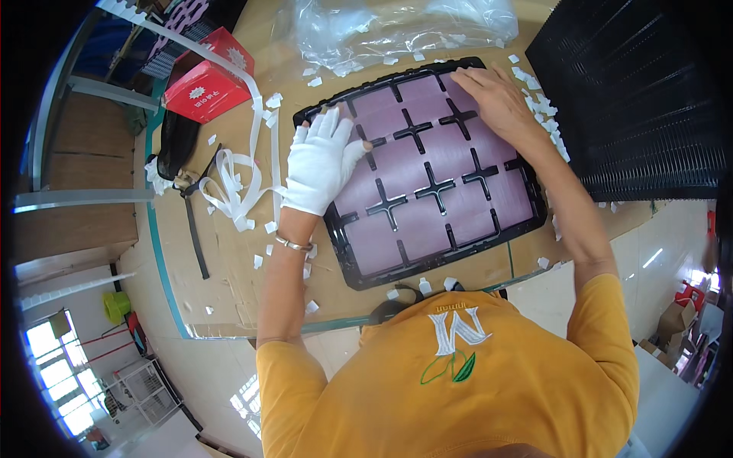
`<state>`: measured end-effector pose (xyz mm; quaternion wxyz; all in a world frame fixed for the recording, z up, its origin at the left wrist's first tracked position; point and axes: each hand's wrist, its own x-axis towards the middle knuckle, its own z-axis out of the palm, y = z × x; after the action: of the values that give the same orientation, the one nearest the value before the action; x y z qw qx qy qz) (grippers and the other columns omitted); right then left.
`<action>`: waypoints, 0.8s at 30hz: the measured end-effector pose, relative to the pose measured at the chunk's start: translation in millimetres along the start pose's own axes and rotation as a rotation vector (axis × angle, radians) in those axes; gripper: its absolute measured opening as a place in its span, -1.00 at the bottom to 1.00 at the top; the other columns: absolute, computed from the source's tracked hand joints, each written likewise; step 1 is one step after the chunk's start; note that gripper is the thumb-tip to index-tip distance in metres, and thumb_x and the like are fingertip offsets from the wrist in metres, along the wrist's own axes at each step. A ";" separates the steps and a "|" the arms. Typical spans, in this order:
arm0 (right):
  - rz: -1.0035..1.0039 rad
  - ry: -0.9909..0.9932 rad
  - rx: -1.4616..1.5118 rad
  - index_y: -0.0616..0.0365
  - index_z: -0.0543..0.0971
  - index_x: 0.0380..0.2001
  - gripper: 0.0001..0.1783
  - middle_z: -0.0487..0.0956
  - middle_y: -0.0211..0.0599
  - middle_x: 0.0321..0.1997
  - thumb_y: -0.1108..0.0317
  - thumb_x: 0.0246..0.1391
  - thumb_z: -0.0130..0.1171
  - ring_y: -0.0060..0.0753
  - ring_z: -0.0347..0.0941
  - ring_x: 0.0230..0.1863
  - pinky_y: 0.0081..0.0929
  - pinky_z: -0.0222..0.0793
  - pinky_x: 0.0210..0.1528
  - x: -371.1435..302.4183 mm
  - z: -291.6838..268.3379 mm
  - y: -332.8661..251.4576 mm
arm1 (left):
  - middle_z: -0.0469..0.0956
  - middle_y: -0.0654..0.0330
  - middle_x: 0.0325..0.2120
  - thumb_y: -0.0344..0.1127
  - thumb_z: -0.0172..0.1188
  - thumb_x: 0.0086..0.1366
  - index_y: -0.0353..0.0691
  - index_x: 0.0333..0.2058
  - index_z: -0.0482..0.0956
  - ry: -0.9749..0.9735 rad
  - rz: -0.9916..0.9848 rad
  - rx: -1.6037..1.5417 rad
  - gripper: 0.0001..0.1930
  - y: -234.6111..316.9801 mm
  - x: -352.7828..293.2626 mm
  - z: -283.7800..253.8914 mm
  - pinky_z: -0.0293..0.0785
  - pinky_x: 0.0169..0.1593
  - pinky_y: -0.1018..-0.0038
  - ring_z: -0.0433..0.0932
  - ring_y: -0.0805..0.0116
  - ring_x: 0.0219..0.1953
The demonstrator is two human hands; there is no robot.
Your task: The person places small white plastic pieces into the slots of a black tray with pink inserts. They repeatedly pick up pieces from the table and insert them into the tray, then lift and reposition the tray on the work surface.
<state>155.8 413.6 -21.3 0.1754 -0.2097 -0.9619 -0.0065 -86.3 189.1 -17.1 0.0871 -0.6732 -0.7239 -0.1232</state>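
On the black tray [348,263] rest gloved left hand [318,162], bare right hand [500,105].

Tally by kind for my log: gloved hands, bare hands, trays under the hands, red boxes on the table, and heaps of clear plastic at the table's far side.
Gloved hands: 1 (left hand)
Bare hands: 1 (right hand)
Trays: 1 (black-rimmed tray)
Red boxes: 1 (red box)
Clear plastic heaps: 1 (clear plastic heap)
Total: 5
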 end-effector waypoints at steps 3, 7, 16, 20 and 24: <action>-0.203 -0.086 0.004 0.08 0.53 0.07 -0.55 0.49 -0.19 0.21 0.53 0.09 -0.02 -0.19 0.35 0.28 0.02 -0.04 0.46 -10.2 15.7 7.3 | 0.42 0.01 0.18 0.19 0.05 0.30 -0.17 0.02 0.51 -0.155 -0.027 0.087 -0.44 -3.5 -25.4 14.5 0.21 0.27 -0.03 0.35 0.10 0.25; -0.094 -0.158 -0.152 0.01 0.47 0.18 -0.55 0.42 -0.26 0.31 0.40 0.26 -0.17 -0.23 0.28 0.34 -0.04 -0.15 0.51 -15.7 17.9 25.6 | 0.43 0.10 0.18 0.24 -0.02 0.32 -0.14 0.05 0.51 -0.157 -0.023 0.156 -0.40 -11.3 -24.7 14.4 0.19 0.27 -0.05 0.34 0.12 0.26; -0.146 -0.062 -0.113 0.08 0.53 0.07 -0.62 0.48 -0.26 0.22 0.36 0.27 -0.15 -0.23 0.34 0.28 0.06 -0.08 0.45 -0.2 27.6 22.4 | 0.41 0.12 0.21 0.15 -0.10 0.38 -0.13 0.04 0.52 -0.254 -0.025 0.228 -0.48 -8.8 -14.5 -2.4 0.26 0.22 0.12 0.35 0.16 0.24; -0.155 -0.051 0.011 0.08 0.49 0.11 -0.59 0.46 -0.26 0.23 0.16 0.32 -0.12 -0.21 0.32 0.29 0.02 -0.03 0.42 22.5 36.6 -19.6 | 0.34 0.06 0.25 0.15 -0.14 0.40 -0.09 0.06 0.51 -0.203 -0.024 0.206 -0.49 5.6 11.2 2.4 0.22 0.27 0.05 0.32 0.12 0.27; -0.020 -0.281 -0.049 0.08 0.48 0.11 -0.48 0.44 -0.26 0.24 -0.06 0.32 -0.09 -0.21 0.30 0.29 -0.04 0.06 0.37 31.6 30.5 -45.5 | 0.28 0.03 0.28 0.18 -0.14 0.39 -0.06 0.07 0.49 -0.240 -0.072 0.160 -0.47 11.1 14.2 19.0 0.21 0.27 -0.01 0.29 0.06 0.29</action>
<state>100.3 387.4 -36.5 0.0340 -0.2032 -0.9785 -0.0021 -75.6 208.9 -30.5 0.0487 -0.6475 -0.7604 0.0134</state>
